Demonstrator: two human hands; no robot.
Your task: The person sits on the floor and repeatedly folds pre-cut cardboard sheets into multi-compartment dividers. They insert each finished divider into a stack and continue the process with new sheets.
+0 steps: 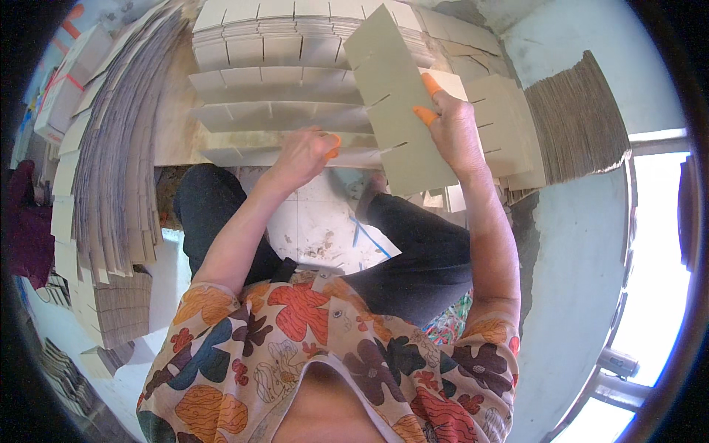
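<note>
My right hand grips a long slotted cardboard strip by its right edge; orange covers sit on the thumb and a finger. The strip is tilted, its slots along the right side. My left hand is closed, fingers curled together with an orange cover at the tip, beside the nearest standing strip. Whatever those fingers pinch, if anything, is hidden. Several more slotted cardboard strips stand on edge in rows across the wooden table, in front of both hands.
A stack of slotted strips lies at the back. Tall cardboard piles line the left side, and another pile stands at the right by the wall. Flat cardboard pieces lie beside my right hand. My legs are under the table's near edge.
</note>
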